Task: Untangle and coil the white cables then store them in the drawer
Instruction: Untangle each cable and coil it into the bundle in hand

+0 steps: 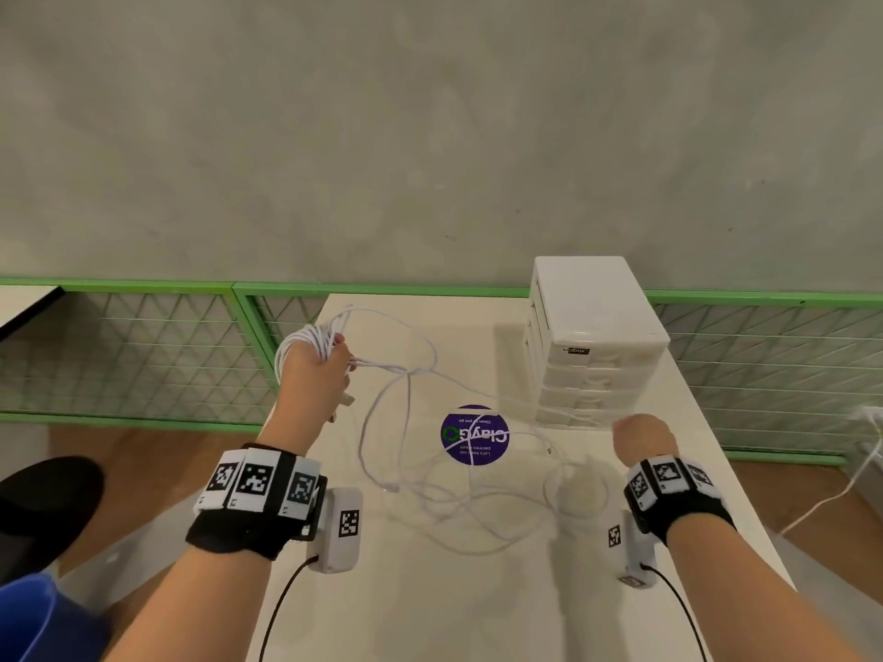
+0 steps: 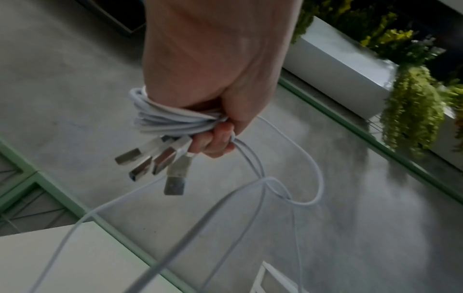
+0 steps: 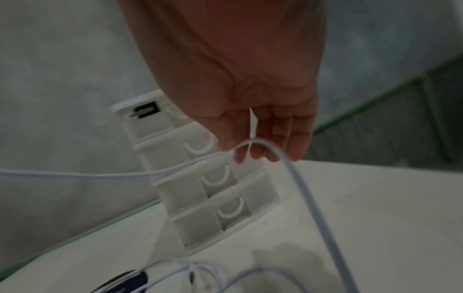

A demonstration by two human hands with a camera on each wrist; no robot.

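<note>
At centre frame of the head view, a person stands over a white table strewn with white cables, both wrists strapped with black bands carrying square printed markers. Left of centre, the left hand is raised above the table's far left corner, fingers curled tight round a coiled bundle of cable wound about the hand. The left wrist view shows the same fist closed on the coil, with several silver USB plugs jutting below the fingers and loose strands trailing down toward the tabletop. From that fist the strands run rightward across the frame to the right hand, which hangs low at right of centre, just in front of a white stack of small drawers. The right wrist view shows this hand with fingers pointing down, nearly straight and close together, and a single strand looped over their tips; one end leads off to the left edge, the other falls to the lower right. All drawers in the stack appear closed. Most of the loose cable lies in overlapping loops on the table between the two forearms, partly crossing a round purple sticker. Behind the table, along the upper half, runs a grey wall above a green-framed mesh fence.
</note>
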